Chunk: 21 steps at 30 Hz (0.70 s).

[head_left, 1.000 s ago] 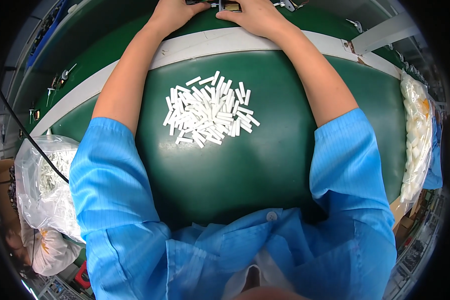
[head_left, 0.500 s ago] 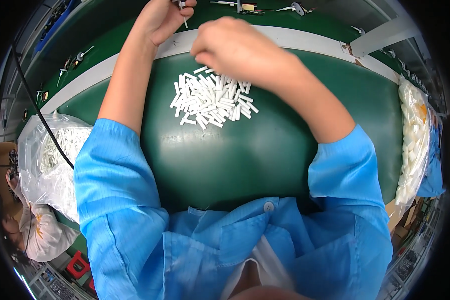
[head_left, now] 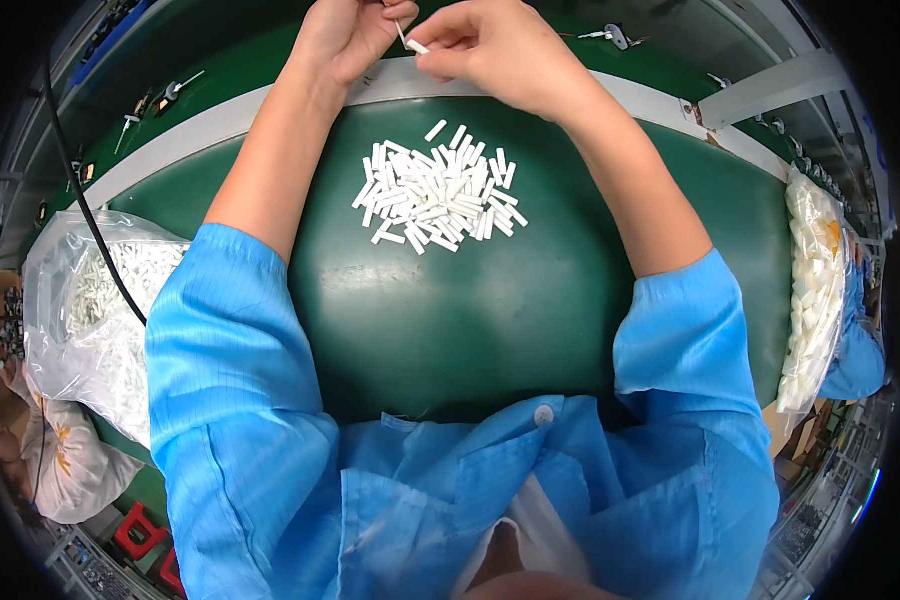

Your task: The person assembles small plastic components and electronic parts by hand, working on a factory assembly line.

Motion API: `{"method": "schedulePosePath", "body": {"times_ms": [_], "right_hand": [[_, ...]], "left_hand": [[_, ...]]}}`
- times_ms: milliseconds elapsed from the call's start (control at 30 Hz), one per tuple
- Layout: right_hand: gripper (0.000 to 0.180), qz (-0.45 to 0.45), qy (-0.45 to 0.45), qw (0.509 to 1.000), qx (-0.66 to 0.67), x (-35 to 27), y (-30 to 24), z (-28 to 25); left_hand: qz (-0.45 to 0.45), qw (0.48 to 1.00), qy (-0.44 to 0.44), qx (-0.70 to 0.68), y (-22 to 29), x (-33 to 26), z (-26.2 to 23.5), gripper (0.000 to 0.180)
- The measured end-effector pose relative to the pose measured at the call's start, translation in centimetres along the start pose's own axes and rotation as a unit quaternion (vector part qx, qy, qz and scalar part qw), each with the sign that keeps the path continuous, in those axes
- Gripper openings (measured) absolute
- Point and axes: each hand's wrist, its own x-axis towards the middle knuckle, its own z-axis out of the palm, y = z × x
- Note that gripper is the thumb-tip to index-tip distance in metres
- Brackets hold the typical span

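A heap of small white plastic tubes (head_left: 436, 196) lies on the dark green mat (head_left: 490, 310) in front of me. Above it, near the top edge, my left hand (head_left: 345, 35) pinches a thin metal pin. My right hand (head_left: 495, 50) holds one white tube (head_left: 417, 47) by its end, right against that pin. Both hands are close together over the pale strip (head_left: 400, 85) that crosses the bench.
A clear bag of white tubes (head_left: 100, 310) lies at the left, with a black cable (head_left: 80, 210) over it. A long bag of white parts (head_left: 810, 290) stands at the right edge. Small metal parts (head_left: 615, 35) lie on the green belt beyond the strip.
My right hand came back from the far belt to the heap, took a white tube, and now holds it up at the pin in my left hand.
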Motion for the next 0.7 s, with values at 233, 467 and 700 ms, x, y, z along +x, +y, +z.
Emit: {"method": "schedulePosePath", "body": {"times_ms": [233,467,700], "right_hand": [[0.020,0.126,0.010,0.987,0.095,-0.6,2.9,1.2],[0.022,0.182,-0.021,0.952,0.247,-0.3,3.5,1.3],[0.020,0.200,-0.046,0.927,0.314,-0.3,3.6,1.3]], "left_hand": [[0.020,0.999,-0.002,-0.048,-0.4,0.2,0.5,0.015],[0.044,0.996,0.071,-0.042,-1.1,-0.1,2.8,0.015],[0.030,0.997,0.056,-0.053,-1.5,-0.6,2.4,0.017]]}}
